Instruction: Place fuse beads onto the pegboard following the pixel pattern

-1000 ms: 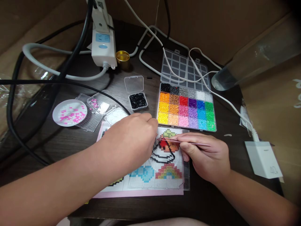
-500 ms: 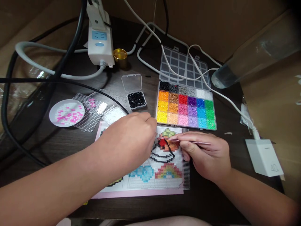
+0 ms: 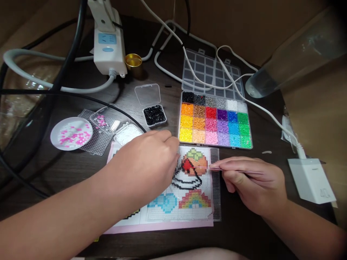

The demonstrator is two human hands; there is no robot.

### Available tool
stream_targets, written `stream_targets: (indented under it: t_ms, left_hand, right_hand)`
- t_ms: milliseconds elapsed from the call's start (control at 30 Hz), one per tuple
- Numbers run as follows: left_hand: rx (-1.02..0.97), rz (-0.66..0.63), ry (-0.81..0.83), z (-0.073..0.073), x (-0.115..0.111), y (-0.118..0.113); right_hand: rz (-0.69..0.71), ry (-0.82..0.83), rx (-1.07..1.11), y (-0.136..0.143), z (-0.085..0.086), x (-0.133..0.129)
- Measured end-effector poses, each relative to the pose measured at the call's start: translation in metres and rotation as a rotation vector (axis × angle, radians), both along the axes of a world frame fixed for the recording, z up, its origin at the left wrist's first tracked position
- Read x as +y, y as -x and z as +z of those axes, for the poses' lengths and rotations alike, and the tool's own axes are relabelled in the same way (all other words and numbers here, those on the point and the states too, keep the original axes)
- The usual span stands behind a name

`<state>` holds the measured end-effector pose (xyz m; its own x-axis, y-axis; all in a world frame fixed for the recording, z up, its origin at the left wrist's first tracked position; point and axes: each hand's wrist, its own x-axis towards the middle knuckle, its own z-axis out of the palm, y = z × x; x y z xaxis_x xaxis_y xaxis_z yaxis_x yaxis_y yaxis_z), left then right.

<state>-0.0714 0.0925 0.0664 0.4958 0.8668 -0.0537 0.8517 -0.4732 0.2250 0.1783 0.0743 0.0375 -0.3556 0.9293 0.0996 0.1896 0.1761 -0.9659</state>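
A clear pegboard (image 3: pixel 216 202) lies over a sheet with pixel pictures: an orange fruit, a rainbow and a blue shape. On it, black beads (image 3: pixel 200 179) outline a wedge shape, with red beads (image 3: pixel 187 165) at its top. In my right hand (image 3: pixel 257 184) are thin pink tweezers (image 3: pixel 217 169), gripped between thumb and fingers, their tips pointing left over the orange fruit. My left hand (image 3: pixel 154 159) is closed above the pegboard's left part, close to the black outline. Its fingertips are hidden, so what it holds cannot be made out.
Beyond the pegboard, a sorted bead case (image 3: pixel 211 124) lies with its lid up. To the left are a small box of black beads (image 3: pixel 154 115), a box of white beads (image 3: pixel 127 134) and a dish of pink and white beads (image 3: pixel 72 133). Cables, a power strip (image 3: pixel 108 54) and a white charger (image 3: pixel 311 180) surround them.
My right hand with the tweezers has drawn back to the right, away from the red beads. My left hand stays about where it was. The view has shifted slightly.
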Motion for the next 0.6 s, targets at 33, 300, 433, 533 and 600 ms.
stream_targets:
  t_ms: [33,300,433,533,600]
  left_hand:
    - [-0.006,-0.005,-0.013,-0.0009,0.0000,0.0004]
    - [-0.064,-0.047,-0.114,-0.0058,-0.0021,0.0024]
    - [-0.059,-0.033,-0.101,-0.0054,-0.0010,0.0017]
    - [-0.052,-0.032,-0.087,-0.0046,-0.0006,0.0008]
    - [-0.045,-0.025,-0.079,-0.0041,-0.0006,0.0002]
  right_hand:
    - [0.017,-0.002,0.000,-0.0007,0.0002,0.0004]
    - [0.048,-0.020,0.007,0.0047,0.0035,0.0045]
    - [0.061,-0.031,0.004,0.0048,0.0040,0.0039]
    - [0.051,-0.019,0.001,0.0045,0.0038,0.0033]
    - [0.039,-0.013,0.000,0.0043,0.0033,0.0033]
